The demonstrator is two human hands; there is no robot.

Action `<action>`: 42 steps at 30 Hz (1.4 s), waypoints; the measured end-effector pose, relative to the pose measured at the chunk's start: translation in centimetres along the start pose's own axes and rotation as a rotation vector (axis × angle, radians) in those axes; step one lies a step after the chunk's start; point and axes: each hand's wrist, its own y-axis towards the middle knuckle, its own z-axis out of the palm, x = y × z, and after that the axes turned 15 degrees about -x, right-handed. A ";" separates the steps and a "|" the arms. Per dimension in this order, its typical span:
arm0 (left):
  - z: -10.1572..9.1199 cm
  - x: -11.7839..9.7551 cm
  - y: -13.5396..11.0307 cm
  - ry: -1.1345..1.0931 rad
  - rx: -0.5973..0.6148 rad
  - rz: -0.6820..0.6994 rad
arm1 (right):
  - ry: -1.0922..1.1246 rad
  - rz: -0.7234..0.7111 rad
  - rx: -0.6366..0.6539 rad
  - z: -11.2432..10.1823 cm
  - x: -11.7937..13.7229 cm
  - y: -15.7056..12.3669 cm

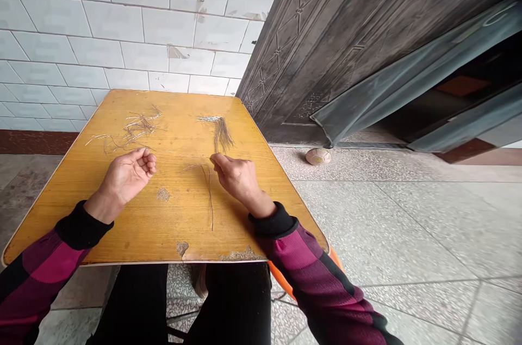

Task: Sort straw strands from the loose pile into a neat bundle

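Note:
My left hand (pixel 127 173) rests on the wooden table (pixel 81 209) with its fingers curled loosely inward, and nothing shows in it. My right hand (pixel 235 175) lies on the table with thumb and fingers pinched together at the top end of a thin strand bundle (pixel 210 192) that runs toward me. A tidy bundle of fine strands (pixel 221 133) lies beyond the right hand. A loose tangle of pale strands (pixel 132 130) is spread beyond the left hand.
The table's front edge is chipped (pixel 240 254). A white tiled wall (pixel 122 24) stands behind it, a dark metal door (pixel 346 35) to the right. A small ball (pixel 317 156) lies on the stone floor by the door. An orange seat edge (pixel 281 279) shows below the table.

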 end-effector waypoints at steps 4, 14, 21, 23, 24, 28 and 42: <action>-0.1 0.1 0.3 0.019 -0.016 -0.018 | 0.024 0.047 0.084 -0.5 -0.6 0.3; -0.1 0.9 0.1 0.089 0.028 -0.081 | 0.024 0.075 -0.394 -2.4 -1.5 0.8; -0.4 3.0 -0.1 0.144 0.123 -0.075 | 0.170 -0.273 -0.263 -2.0 3.7 -0.7; -0.4 3.1 -0.2 0.137 0.137 -0.072 | 0.140 -0.270 -0.151 -1.0 3.4 -1.0; -0.3 3.1 -0.3 0.134 0.136 -0.073 | 0.125 -0.261 -0.101 -0.6 3.2 -1.2; -0.3 3.1 -0.5 0.136 0.119 -0.098 | 0.139 -0.187 0.014 0.6 2.2 -1.4; -0.2 2.6 -0.1 0.110 0.041 -0.193 | 0.587 0.008 0.277 0.2 0.5 -0.7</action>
